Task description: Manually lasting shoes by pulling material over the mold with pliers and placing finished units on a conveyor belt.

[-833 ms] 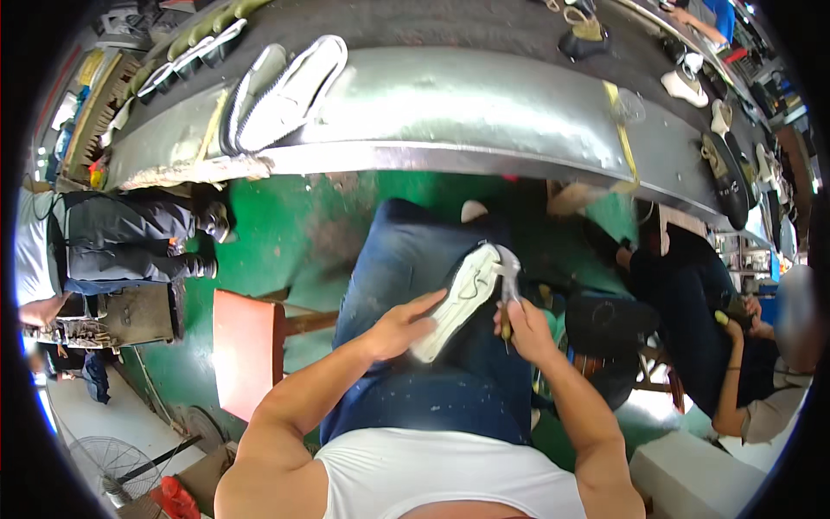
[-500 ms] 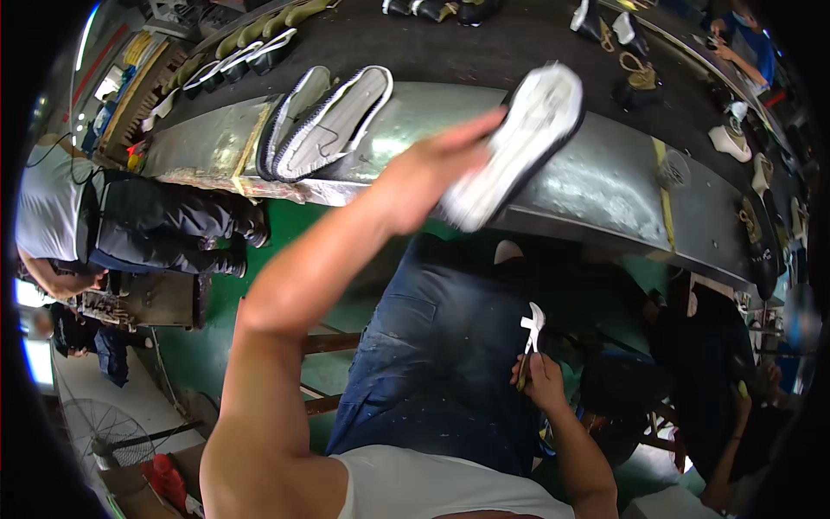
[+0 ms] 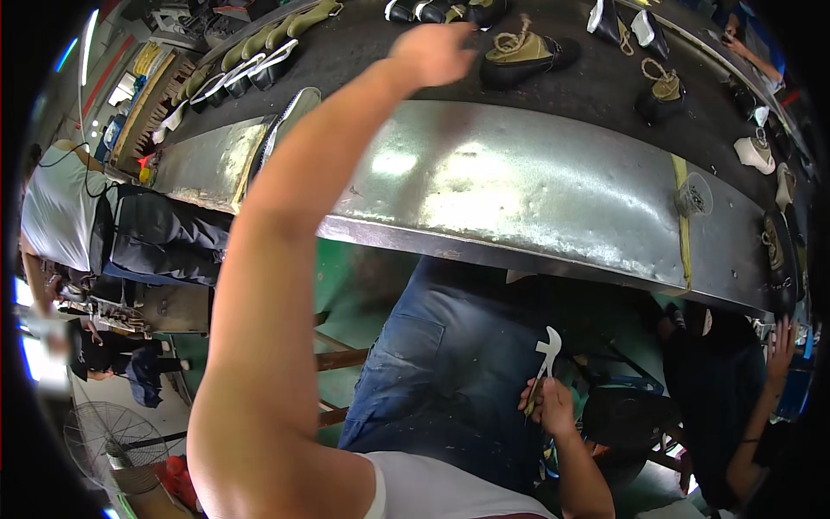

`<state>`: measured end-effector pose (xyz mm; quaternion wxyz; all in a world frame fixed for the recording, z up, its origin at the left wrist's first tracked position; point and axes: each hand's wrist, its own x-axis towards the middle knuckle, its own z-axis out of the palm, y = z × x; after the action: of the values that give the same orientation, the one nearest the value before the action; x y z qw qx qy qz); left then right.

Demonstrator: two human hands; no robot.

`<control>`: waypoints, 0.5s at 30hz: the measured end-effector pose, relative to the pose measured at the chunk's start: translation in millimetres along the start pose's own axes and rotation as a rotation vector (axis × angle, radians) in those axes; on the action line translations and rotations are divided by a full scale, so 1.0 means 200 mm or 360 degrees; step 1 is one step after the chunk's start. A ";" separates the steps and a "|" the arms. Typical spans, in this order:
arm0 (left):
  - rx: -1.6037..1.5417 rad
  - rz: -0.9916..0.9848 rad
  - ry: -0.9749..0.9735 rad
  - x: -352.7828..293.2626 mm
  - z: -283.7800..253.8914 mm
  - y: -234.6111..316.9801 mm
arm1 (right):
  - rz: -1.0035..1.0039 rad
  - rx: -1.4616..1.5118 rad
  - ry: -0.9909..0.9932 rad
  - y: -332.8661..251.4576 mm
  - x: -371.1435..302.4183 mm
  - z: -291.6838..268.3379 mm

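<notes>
My left hand (image 3: pixel 437 56) reaches far over the dark work surface (image 3: pixel 363 65), fingers stretched out and nothing visible in them. Just right of its fingertips stands a dark shoe (image 3: pixel 529 65) with an olive upper and a loop of rope on top. Low over my lap, my right hand (image 3: pixel 552 405) is closed around the handles of metal lasting pincers (image 3: pixel 548 348), whose hammer-like head points up. Partly behind my left forearm, a shoe (image 3: pixel 290 121) lies on the metal bench edge.
The shiny metal ledge (image 3: pixel 519 190) runs across in front of me, with a clear cup of small bits (image 3: pixel 694 197) at right. Rows of shoes (image 3: pixel 251 73) sit at the far left. A person (image 3: pixel 69 208) stands at left; another person's hand (image 3: pixel 781 350) shows at right.
The shoe that my left hand held sole-up over the ledge now stands upright on the dark surface, released. My left arm has extended forward; my right hand still grips the pincers.
</notes>
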<state>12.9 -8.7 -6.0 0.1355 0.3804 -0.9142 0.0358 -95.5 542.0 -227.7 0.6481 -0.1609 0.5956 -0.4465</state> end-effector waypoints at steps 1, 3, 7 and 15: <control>0.0148 -0.0103 -0.0108 -0.07 -0.07 -0.15 | 0.0020 0.0029 -0.0009 -0.01 0.00 0.00; 0.0338 -0.0312 -0.0777 -0.22 -0.11 -0.50 | -0.0011 0.0037 -0.0027 0.02 0.01 0.00; -0.0433 -0.0647 -0.0646 -0.49 -0.11 -0.63 | -0.0004 -0.0028 -0.0047 0.02 -0.01 0.04; -0.2241 -0.0505 -0.0307 -1.32 -0.37 0.22 | -0.0370 -0.0409 -0.0052 0.04 -0.14 0.14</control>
<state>176.0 217.0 -6.0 0.2703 0.3324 -0.6623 -0.6146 -63.1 558.8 -208.6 0.5758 -0.3175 0.6145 -0.4358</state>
